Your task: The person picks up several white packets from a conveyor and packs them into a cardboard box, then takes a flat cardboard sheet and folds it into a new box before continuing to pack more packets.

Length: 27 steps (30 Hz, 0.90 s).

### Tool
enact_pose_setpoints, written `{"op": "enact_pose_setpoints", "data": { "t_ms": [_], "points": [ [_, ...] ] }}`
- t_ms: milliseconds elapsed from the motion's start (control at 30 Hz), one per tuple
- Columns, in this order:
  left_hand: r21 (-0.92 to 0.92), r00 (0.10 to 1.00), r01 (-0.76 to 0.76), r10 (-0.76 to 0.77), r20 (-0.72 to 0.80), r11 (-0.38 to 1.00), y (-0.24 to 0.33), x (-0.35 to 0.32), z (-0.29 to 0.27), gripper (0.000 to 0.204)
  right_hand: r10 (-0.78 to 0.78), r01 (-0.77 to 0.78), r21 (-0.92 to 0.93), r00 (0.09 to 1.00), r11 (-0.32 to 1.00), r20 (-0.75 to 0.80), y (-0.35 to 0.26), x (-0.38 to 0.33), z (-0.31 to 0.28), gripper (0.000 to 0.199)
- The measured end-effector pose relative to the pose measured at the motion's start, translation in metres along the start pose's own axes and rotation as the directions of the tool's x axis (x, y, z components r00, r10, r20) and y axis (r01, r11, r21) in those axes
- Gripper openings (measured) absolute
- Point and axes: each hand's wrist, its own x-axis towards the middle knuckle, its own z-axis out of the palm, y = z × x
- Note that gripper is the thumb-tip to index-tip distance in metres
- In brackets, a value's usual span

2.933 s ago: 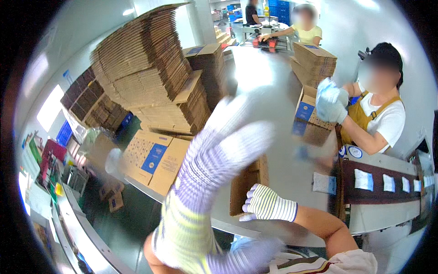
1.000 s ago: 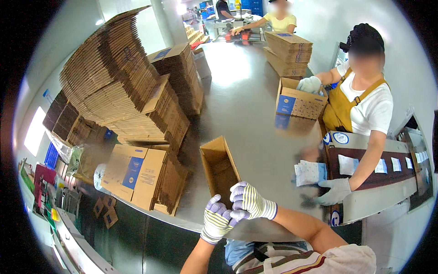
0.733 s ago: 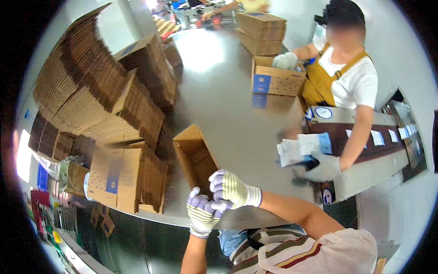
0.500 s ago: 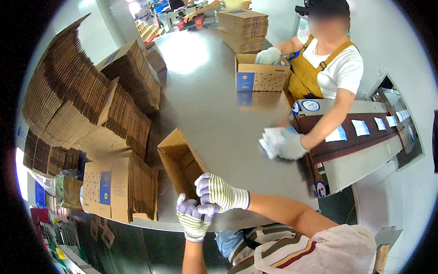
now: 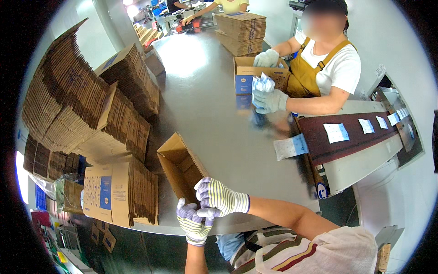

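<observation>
An open-topped brown cardboard box (image 5: 183,160) sits tilted at an angle on the metal table in front of me, its bare inner walls showing. My left hand (image 5: 195,222), in a striped white and purple glove, is closed at the box's near end. Just to its right, my right hand (image 5: 221,197), in a matching glove, has its fingers curled over the near right rim. The two hands touch each other and hide that end of the box.
Stacks of folded cartons (image 5: 118,187) line the left side of the metal table (image 5: 196,105). Across it, a co-worker's gloved hand (image 5: 271,100) holds several packets beside a printed carton (image 5: 260,82). A conveyor belt (image 5: 315,130) carries blue-and-white packets, one overhanging its end.
The co-worker's hand has moved its packets up to the printed carton. Packets on the belt have advanced toward the table. My hands stay nearly still at the box.
</observation>
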Motion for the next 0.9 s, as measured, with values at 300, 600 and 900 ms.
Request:
{"op": "enact_pose_setpoints", "data": {
  "t_ms": [300,600,900],
  "points": [
    [0.025,0.999,-0.034,0.034,0.009,0.999,0.0004,-0.0004,-0.0017,0.022,0.001,-0.002,0.011,0.999,1.0,0.039,0.0024,-0.0004,0.0027,0.031],
    [0.018,0.999,-0.035,0.034,0.033,0.999,0.0003,-0.0004,-0.003,0.022,-0.002,0.001,0.037,1.0,0.999,0.025,0.0018,0.0012,0.0028,0.033],
    [0.028,0.998,-0.045,0.044,0.045,0.999,-0.0008,0.0007,-0.0033,0.019,-0.012,0.012,0.028,1.0,1.0,0.003,0.0022,0.0012,0.0035,0.034]
  ]
}}
